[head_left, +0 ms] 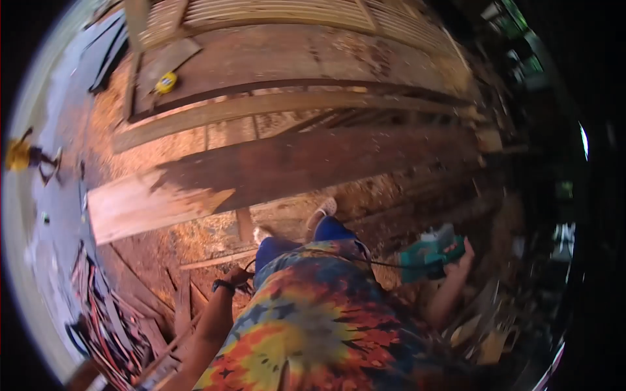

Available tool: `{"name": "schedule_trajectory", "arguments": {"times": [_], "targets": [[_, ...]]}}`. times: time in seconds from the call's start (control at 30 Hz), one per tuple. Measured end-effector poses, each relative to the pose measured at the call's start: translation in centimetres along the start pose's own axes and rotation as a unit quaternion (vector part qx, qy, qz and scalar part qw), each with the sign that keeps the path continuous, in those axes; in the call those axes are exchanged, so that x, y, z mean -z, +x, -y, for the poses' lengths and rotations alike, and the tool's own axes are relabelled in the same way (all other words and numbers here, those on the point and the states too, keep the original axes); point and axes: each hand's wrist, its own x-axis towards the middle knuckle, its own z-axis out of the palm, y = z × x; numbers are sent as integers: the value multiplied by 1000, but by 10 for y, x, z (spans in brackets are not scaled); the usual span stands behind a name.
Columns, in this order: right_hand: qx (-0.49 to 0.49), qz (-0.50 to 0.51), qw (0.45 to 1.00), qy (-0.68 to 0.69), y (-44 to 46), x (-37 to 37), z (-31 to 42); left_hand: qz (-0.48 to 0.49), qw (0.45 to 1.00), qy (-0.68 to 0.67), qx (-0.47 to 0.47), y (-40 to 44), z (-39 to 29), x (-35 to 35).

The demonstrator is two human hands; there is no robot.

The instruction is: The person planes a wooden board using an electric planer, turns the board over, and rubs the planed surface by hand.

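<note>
My right hand point(460, 255) is wrapped round the handle of a teal electric planer point(422, 259), held out to the right of my body. From the planer a black cord point(385, 264) runs across my waist towards the left. At my left hip, my left hand point(238, 276) is closed on a dark loop of that cord. In front of me lies a long wide wooden board point(313, 164). Its left end is pale and freshly bared, while the rest is dark and rough. Neither hand touches the board.
Beyond the board are a wooden beam point(280, 107) and a slatted wooden frame point(274, 14). A yellow tape measure point(166, 83) lies at the far left. Scrap wood strips point(107, 313) are piled at lower left. Shavings cover the ground. A person in yellow point(26, 155) is at the left edge.
</note>
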Motion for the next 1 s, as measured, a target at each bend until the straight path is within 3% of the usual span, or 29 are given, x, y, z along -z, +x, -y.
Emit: {"name": "schedule_trajectory", "arguments": {"times": [0.03, 0.1, 0.23, 0.63, 1.0], "targets": [[28, 7, 1000, 3, -6, 13, 0, 26, 992, 112, -53, 24, 9, 3], [-24, -46, 994, 92, -14, 30, -1, 52, 979, 188, -63, 35, -9, 6], [-47, -95, 977, 184, 4, 73, -13, 44, 969, 240, -46, 45, -81, 4], [-98, -241, 944, 202, 127, 174, -54, -38, 927, 369, -62, 72, -380, -71], [-114, -287, 916, 257, 127, 215, -12, 7, 855, 516, -53, 71, -534, -160]]}}
